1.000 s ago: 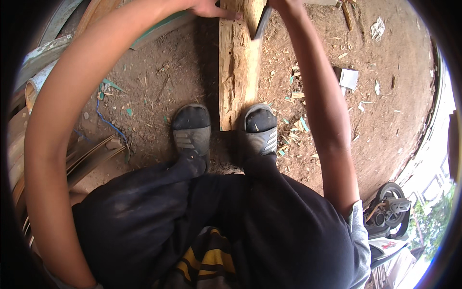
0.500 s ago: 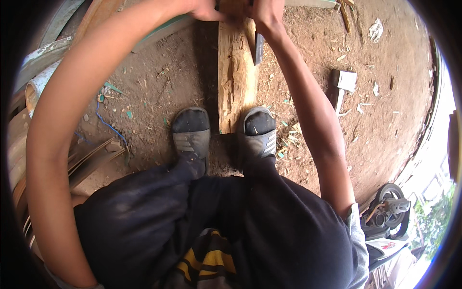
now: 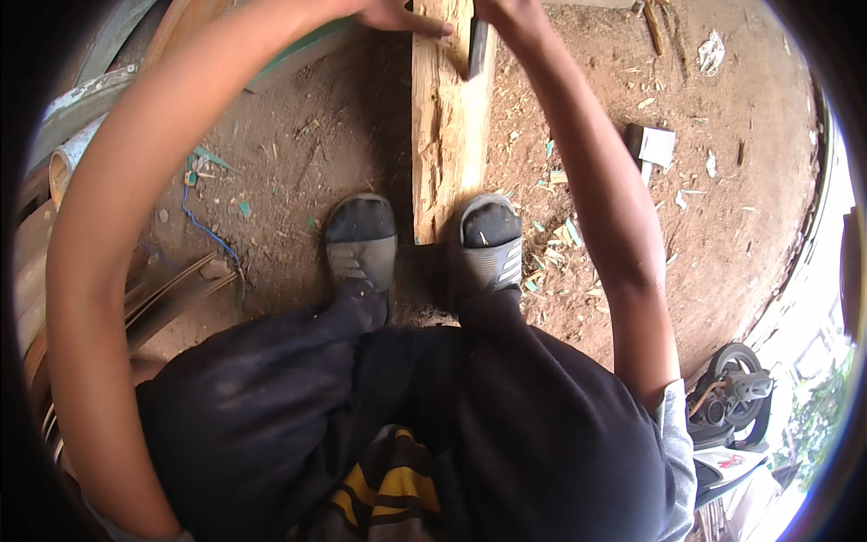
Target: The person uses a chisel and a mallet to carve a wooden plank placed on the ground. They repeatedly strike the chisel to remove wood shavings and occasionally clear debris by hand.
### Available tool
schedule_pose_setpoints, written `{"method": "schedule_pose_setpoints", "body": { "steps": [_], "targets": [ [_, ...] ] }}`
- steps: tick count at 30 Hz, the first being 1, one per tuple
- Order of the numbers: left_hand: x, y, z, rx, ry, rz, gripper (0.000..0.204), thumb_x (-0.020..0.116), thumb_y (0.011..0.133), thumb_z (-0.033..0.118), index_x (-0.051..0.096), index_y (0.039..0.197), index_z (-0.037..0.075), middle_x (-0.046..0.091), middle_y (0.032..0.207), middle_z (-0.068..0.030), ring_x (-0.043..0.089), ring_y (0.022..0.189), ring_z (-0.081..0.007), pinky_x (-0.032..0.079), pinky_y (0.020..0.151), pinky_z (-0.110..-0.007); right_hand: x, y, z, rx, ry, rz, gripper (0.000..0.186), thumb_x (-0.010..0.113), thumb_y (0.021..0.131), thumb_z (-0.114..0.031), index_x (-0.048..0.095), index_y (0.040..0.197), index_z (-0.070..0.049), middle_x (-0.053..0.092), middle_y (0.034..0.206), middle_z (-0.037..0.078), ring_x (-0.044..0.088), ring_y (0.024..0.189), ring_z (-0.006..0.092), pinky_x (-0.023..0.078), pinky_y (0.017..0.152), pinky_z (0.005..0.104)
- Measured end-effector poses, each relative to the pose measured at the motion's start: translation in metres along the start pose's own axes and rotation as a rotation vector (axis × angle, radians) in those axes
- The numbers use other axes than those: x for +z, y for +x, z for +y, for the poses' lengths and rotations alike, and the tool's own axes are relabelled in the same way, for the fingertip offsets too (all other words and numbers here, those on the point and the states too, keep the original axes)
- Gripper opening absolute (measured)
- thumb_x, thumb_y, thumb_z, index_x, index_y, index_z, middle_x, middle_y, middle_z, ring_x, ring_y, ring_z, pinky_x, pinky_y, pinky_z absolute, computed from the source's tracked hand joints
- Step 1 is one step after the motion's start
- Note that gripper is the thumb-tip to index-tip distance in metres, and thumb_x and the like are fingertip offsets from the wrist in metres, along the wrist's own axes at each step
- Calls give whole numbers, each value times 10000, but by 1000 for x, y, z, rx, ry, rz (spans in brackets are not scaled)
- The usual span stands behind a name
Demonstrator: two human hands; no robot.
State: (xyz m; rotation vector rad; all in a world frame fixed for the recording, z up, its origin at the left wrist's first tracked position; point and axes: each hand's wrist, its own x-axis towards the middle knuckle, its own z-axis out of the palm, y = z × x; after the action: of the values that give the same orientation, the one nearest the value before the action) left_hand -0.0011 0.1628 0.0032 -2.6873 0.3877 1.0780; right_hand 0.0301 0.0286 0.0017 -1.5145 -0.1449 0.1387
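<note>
A long squared timber beam (image 3: 438, 135) lies on the ground, running away from me between my feet, with a rough, split-grained top. At the top edge of the view, my left hand (image 3: 396, 14) reaches over the beam's left side, a finger stretched out onto the wood. My right hand (image 3: 510, 9) is at the beam's right side, partly cut off by the picture edge. Out from under it sticks a dark flat bar (image 3: 477, 52), lying along the beam; the hand appears closed on it, though its fingertips are hidden.
My sandalled feet (image 3: 361, 235) stand either side of the beam's near end. Right of my right forearm lies a hammer-like tool (image 3: 654, 146) with a blocky metal head. Wood chips (image 3: 564, 233) litter the dirt. Pipes and boards (image 3: 86, 149) pile at left; a wheeled vehicle (image 3: 733, 388) stands right.
My right hand and the dark bar have moved farther away along the beam. A blurred brown shape between my hands has gone from view, and my left finger now shows over the wood.
</note>
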Motion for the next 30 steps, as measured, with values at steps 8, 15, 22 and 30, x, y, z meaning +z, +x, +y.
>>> {"method": "schedule_pose_setpoints", "body": {
  "steps": [8, 15, 22, 30],
  "targets": [
    [1, 0, 1, 29, 26, 64, 1263, 405, 863, 882, 102, 1611, -90, -49, 1725, -216, -222, 1562, -379, 96, 1250, -658, -6, 8, -18, 171, 404, -213, 648, 265, 1016, -632, 521, 661, -154, 375, 467, -27, 298, 355, 115, 211, 360, 293],
    [19, 6, -12, 131, -93, 210, 1085, 464, 875, 829, 107, 1676, 189, -138, 1725, -174, -250, 1559, -346, 87, 1216, -722, -14, -60, -13, -28, 191, -183, 632, 351, 1009, -601, 663, 863, -71, 609, 678, 36, 610, 602, 180, 475, 537, 334],
    [16, 5, -10, 77, -108, 189, 1275, 579, 850, 788, -67, 1638, 22, -204, 1704, -191, -219, 1567, -354, 129, 1210, -730, -18, -130, -12, -467, -370, -960, 502, 640, 802, -511, 594, 806, -11, 567, 654, 163, 620, 605, 382, 515, 554, 438],
    [10, 0, -10, 65, -77, 165, 1276, 575, 843, 804, -50, 1643, 31, -180, 1702, -219, -191, 1574, -365, 145, 1214, -712, -19, -127, -10, -436, -208, -876, 503, 663, 804, -490, 559, 766, 1, 553, 607, 188, 575, 570, 438, 469, 537, 498]
  ]
}}
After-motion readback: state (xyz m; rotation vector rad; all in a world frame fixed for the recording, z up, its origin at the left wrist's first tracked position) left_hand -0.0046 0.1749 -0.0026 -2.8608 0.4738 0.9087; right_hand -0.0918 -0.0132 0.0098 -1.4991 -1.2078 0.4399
